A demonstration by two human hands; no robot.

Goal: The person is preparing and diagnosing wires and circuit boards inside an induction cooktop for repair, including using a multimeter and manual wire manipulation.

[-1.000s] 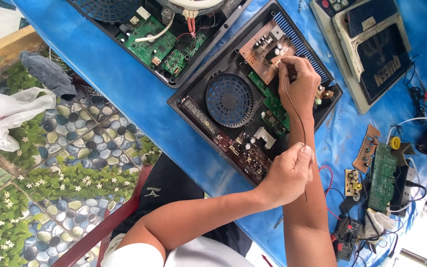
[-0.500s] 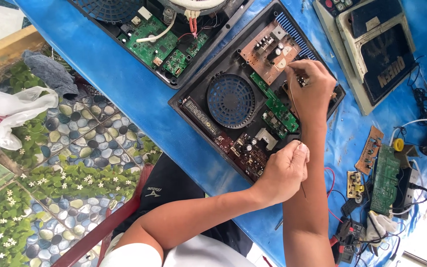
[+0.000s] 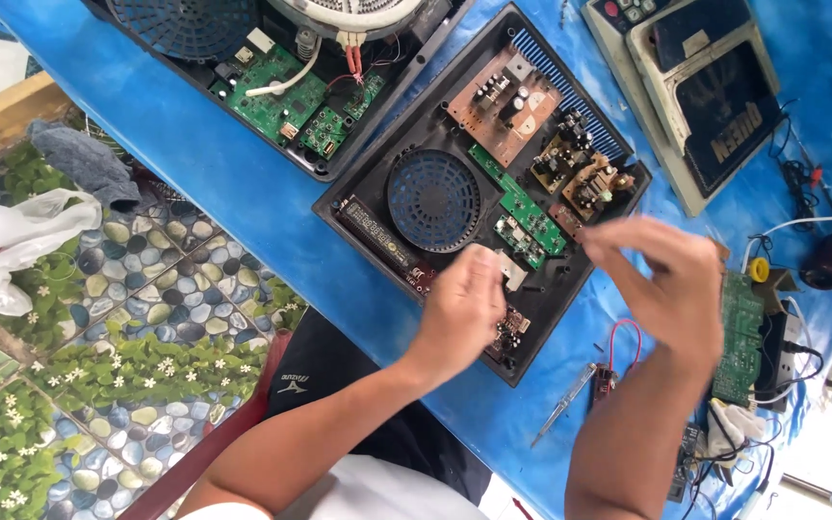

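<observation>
With both hands' fingers (image 3: 479, 279) pinched together mid-frame, I should move slowly over the opened cooker's circuit boards (image 3: 522, 217).

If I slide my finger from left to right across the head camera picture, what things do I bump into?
White plastic bag → grey rag → round black fan grille → left hand → right hand → green circuit board → dark round pot.

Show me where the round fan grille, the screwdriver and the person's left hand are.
Round fan grille (image 3: 433, 200): head view, middle of the dark mesh.
Screwdriver (image 3: 562, 405): head view, on its thin shaft lying on the blue table.
Left hand (image 3: 461, 310): head view, back of the hand.
</observation>
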